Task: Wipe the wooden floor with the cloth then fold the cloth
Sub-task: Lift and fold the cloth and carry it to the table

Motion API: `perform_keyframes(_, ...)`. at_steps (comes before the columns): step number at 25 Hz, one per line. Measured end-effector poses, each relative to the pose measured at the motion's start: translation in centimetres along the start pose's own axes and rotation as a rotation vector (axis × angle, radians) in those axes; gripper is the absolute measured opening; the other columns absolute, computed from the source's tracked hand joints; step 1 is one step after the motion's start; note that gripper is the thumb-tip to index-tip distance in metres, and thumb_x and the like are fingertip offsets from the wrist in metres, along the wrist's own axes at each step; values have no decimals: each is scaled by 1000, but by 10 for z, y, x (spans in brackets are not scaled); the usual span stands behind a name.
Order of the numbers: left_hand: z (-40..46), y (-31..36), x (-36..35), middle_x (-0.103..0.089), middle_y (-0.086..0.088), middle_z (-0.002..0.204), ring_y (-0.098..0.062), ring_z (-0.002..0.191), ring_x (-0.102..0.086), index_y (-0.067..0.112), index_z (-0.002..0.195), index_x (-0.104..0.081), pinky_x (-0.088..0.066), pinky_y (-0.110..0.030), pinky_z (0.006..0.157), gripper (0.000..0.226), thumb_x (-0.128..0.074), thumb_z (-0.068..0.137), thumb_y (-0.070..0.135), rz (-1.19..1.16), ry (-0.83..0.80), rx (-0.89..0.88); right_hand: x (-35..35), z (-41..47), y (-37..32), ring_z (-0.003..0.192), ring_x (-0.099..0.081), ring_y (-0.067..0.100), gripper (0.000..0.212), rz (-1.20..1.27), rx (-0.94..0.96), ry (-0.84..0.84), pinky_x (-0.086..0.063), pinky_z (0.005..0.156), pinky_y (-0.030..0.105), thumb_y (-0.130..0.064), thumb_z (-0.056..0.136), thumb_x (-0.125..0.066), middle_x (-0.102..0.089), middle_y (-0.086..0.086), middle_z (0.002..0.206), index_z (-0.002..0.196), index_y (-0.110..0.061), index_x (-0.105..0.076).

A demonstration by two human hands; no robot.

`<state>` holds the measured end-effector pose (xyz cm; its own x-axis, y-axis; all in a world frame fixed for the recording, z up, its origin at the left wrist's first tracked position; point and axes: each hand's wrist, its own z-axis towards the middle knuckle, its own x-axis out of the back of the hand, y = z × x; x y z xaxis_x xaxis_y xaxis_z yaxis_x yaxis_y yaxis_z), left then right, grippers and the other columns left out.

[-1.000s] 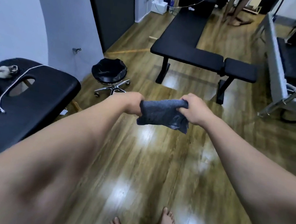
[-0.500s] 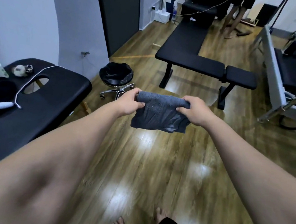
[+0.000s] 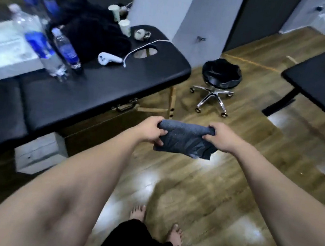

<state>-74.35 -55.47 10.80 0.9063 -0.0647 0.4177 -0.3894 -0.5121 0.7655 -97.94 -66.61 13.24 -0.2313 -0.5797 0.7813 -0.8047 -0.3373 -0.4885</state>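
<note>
A dark grey cloth (image 3: 184, 140), folded over and hanging a little, is held in the air above the glossy wooden floor (image 3: 221, 189). My left hand (image 3: 152, 128) grips its left top corner and my right hand (image 3: 222, 138) grips its right top corner. The cloth is stretched between both hands at about waist height. My bare feet (image 3: 138, 212) stand on the floor below.
A black padded table (image 3: 100, 96) at the left carries water bottles (image 3: 65, 49), paper cups, a white controller (image 3: 108, 59) and a white box. A black rolling stool (image 3: 220, 77) stands ahead. Another black bench (image 3: 322, 79) is at the right. A white box (image 3: 38, 152) sits under the table.
The view has swung left and down, bringing the cluttered black table into sight. Both hands still hold the cloth, now slightly wider apart with the cloth hanging lower.
</note>
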Motion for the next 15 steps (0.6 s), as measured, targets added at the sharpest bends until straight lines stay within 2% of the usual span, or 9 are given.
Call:
perform_keyframes(3, -27, -47, 37, -69, -8, 93, -26, 71, -77, 24, 97, -56, -62, -44, 66, 19, -55, 102, 6, -134, 117, 112, -26, 36, -55, 83, -56, 26, 21, -69, 134, -87, -37, 67, 29, -17, 86, -71, -62, 5, 86, 77, -25, -53)
perform_keyframes(5, -49, -91, 72, -69, -8, 96, -24, 73, -77, 25, 97, -56, -61, -42, 64, 21, -54, 101, 4, -222, 230, 167, -59, 66, -104, 86, -56, 26, 12, -204, 251, -182, -38, 69, 29, -22, 86, -71, -62, 5, 91, 86, -21, -60)
perform_keyframes(7, -60, -118, 95, -70, -9, 98, -23, 74, -77, 24, 99, -57, -59, -39, 61, 20, -54, 101, 4, -259, 282, 196, -78, 84, -138, 91, -59, 29, 12, -275, 307, -214, -42, 72, 30, -25, 86, -71, -63, 6, 95, 91, -19, -62)
perform_keyframes(9, -73, -158, 128, -73, -8, 98, -19, 75, -77, 25, 101, -57, -58, -39, 59, 18, -56, 100, 7, -263, 327, 254, -111, 108, -185, 99, -60, 33, 13, -357, 373, -245, -50, 81, 34, -29, 86, -72, -63, 10, 103, 89, -27, -59)
perform_keyframes(11, -85, -197, 166, -74, -8, 96, -19, 77, -77, 27, 99, -56, -57, -35, 55, 19, -57, 99, 8, -290, 339, 325, -144, 129, -236, 103, -57, 35, 13, -434, 418, -264, -51, 86, 38, -33, 86, -71, -59, 12, 108, 89, -33, -58)
perform_keyframes(15, -115, -264, 237, -69, -7, 88, -22, 74, -76, 23, 88, -52, -51, -30, 56, 24, -59, 95, 2, -396, 400, 453, -201, 164, -340, 96, -59, 33, 11, -507, 493, -374, -51, 85, 37, -31, 85, -72, -55, 12, 110, 90, -29, -62)
